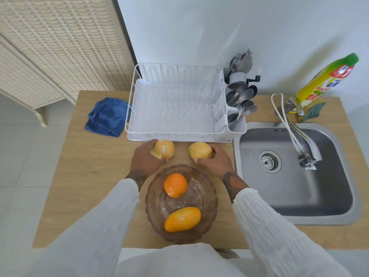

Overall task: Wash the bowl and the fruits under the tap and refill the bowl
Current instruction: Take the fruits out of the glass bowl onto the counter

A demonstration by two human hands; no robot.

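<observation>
A brown glass bowl (207, 212) stands on the wooden counter in front of me. Inside it lie an orange (175, 184) and an orange-yellow mango (182, 219), both dusted with white specks. Just beyond the bowl, my left hand (144, 160) grips a pale yellow fruit (163, 148) on the counter. My right hand (215, 160) grips a second pale yellow fruit (200, 150) beside it. The steel sink (319, 196) lies to the right, with the tap (307, 154) reaching over its basin. No water runs.
A white dish rack (175, 104) with a cutlery holder (239, 94) stands behind the fruits. A folded blue cloth (107, 116) lies left of it. A yellow detergent bottle (323, 80) and a green sponge (314, 110) sit behind the sink.
</observation>
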